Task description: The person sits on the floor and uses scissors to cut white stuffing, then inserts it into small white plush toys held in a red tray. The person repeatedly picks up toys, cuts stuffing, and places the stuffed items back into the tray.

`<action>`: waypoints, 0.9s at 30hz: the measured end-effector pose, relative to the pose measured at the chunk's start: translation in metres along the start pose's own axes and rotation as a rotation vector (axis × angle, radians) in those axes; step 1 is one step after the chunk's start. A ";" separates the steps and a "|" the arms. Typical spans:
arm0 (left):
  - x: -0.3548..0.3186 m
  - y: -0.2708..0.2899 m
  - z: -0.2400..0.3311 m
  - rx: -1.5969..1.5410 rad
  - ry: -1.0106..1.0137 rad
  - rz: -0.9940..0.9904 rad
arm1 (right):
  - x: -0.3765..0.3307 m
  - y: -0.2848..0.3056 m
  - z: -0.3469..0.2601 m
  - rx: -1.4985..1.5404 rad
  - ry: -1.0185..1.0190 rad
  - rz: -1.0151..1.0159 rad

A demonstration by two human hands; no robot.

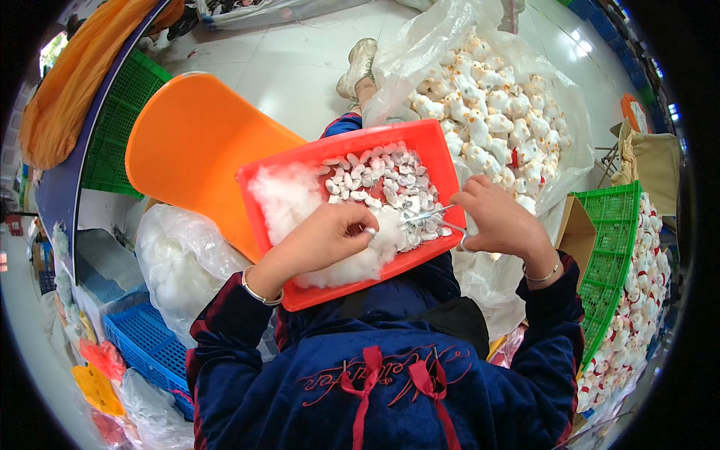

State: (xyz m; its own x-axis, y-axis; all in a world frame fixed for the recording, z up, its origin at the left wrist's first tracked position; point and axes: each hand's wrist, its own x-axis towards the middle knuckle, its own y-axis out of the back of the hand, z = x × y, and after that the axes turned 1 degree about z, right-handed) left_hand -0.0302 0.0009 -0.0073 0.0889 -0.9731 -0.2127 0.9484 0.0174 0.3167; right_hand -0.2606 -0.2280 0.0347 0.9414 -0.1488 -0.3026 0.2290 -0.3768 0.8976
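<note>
Red tray [439, 161] resting on lap, keeping both hands free | left hand [326, 236] pinching white stuffing [289, 196], closing on a tuft | right hand [499, 217] gripping metal tweezers [435, 217], tips pointing into fluff | small white toy shells [382, 180] lying heaped, limp, at tray's far side | bag of stuffed toys [495, 112] sitting beyond.

The left hand [322, 240] pinches white fluff [289, 196] in a red tray [352, 146]. The right hand [499, 221] holds thin metal tweezers [431, 216] over small white pieces [382, 180].
</note>
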 end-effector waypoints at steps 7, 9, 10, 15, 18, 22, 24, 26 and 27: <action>0.007 -0.009 -0.031 0.349 -0.063 -0.186 | 0.037 -0.046 0.001 -0.025 0.060 -0.159; 0.002 -0.004 -0.032 0.316 -0.078 -0.137 | 0.026 -0.021 0.001 0.289 0.032 -0.027; 0.002 -0.001 -0.032 0.303 -0.095 -0.115 | 0.018 -0.009 0.001 0.397 0.028 0.026; 0.004 0.011 -0.019 -0.411 0.086 0.304 | -0.004 -0.001 0.008 0.651 0.106 0.169; 0.014 0.011 -0.008 -1.005 -0.093 0.527 | 0.004 -0.001 -0.009 0.730 0.176 0.112; 0.024 -0.001 0.035 -1.097 -0.116 0.659 | 0.030 -0.011 -0.039 0.761 0.200 0.030; 0.017 -0.001 0.023 -1.207 -0.133 0.501 | 0.039 -0.014 -0.054 0.760 0.153 -0.027; 0.018 -0.003 0.027 -1.156 -0.124 0.556 | 0.039 -0.020 -0.054 0.641 0.166 0.001; 0.018 0.002 0.024 -1.141 -0.124 0.592 | 0.038 -0.021 -0.052 0.581 0.171 0.016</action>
State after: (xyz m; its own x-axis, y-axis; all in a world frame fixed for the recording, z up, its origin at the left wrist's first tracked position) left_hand -0.0343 -0.0218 0.0112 0.6118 -0.7637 -0.2061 0.5027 0.5765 -0.6442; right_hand -0.2168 -0.1783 0.0208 0.9812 -0.0274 -0.1911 0.0870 -0.8206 0.5649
